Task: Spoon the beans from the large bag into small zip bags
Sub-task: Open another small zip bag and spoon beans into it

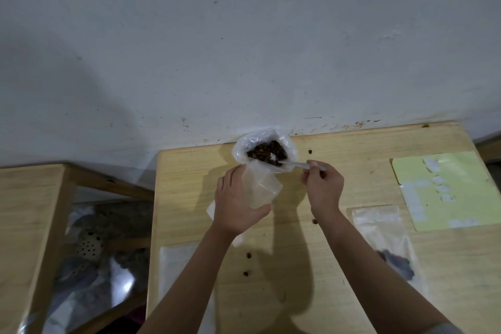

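A large clear bag [240, 148] stands open at the table's far edge, with dark brown beans [264, 153] inside. My right hand [324, 186] pinches the handle of a clear plastic spoon [294, 164]; its bowl is dipped into the beans. My left hand [235, 203] holds a small empty zip bag [261, 190] just in front of the large bag, its mouth tilted toward it.
A wooden table [352, 293] carries a filled zip bag [387, 241] at the right, a flat empty bag [179, 274] at the near left, a yellow label sheet [444, 187], and stray beans [248, 255]. A second table [24, 211] stands left; a wall rises behind.
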`<control>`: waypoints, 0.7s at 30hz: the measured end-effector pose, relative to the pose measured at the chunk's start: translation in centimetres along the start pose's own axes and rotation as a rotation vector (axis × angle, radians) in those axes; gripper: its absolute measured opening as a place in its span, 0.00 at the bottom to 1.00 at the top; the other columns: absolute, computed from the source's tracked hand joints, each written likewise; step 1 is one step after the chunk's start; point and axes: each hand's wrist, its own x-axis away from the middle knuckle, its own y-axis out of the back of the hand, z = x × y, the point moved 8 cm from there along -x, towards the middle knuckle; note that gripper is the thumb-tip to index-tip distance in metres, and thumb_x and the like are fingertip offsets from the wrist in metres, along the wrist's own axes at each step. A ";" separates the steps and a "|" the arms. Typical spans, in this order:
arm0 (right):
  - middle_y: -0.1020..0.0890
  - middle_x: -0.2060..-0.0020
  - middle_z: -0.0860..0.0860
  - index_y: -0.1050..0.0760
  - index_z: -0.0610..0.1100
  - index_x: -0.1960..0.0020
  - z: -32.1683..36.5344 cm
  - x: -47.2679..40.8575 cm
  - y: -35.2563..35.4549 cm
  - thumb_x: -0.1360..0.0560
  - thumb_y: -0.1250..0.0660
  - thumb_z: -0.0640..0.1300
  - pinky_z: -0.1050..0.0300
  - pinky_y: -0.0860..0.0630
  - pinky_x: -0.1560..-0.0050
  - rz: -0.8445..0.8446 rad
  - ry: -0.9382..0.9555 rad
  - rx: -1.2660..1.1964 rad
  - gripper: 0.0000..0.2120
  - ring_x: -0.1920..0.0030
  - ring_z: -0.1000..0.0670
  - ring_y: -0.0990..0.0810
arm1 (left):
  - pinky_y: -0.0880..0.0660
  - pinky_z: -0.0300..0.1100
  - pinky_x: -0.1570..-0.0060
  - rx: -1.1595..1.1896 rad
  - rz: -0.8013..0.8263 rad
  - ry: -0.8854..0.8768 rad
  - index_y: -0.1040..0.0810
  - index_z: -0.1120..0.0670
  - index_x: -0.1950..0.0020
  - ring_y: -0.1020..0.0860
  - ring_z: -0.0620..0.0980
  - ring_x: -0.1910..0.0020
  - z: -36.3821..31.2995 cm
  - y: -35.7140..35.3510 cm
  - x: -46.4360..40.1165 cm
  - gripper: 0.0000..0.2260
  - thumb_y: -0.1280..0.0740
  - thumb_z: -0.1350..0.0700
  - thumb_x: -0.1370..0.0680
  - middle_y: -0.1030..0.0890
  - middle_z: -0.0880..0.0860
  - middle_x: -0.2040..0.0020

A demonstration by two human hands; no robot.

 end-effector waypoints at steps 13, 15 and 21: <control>0.23 0.68 0.45 0.21 0.40 0.56 1.2 0.3 2.4 0.22 0.37 0.38 0.56 0.19 0.60 -0.061 -0.095 -0.225 0.07 0.67 0.51 0.23 | 0.40 0.43 0.35 -0.027 -0.051 0.001 0.38 0.54 0.28 0.36 0.51 0.36 -0.1 0.7 0.4 0.45 0.23 0.41 0.39 0.34 0.51 0.33; 0.23 0.68 0.46 0.21 0.39 0.56 1.7 0.4 2.9 0.22 0.37 0.38 0.58 0.20 0.62 -0.055 -0.085 -0.240 0.07 0.68 0.53 0.23 | 0.40 0.44 0.35 -0.028 -0.065 0.007 0.38 0.55 0.28 0.36 0.51 0.36 0.0 0.9 0.6 0.45 0.23 0.41 0.39 0.34 0.51 0.33; 0.24 0.68 0.46 0.21 0.40 0.56 2.6 0.9 3.7 0.22 0.37 0.38 0.60 0.21 0.64 -0.014 -0.046 -0.246 0.08 0.68 0.54 0.23 | 0.37 0.47 0.35 -0.045 -0.081 0.028 0.38 0.55 0.29 0.36 0.53 0.36 0.3 1.1 0.9 0.45 0.24 0.41 0.39 0.33 0.52 0.34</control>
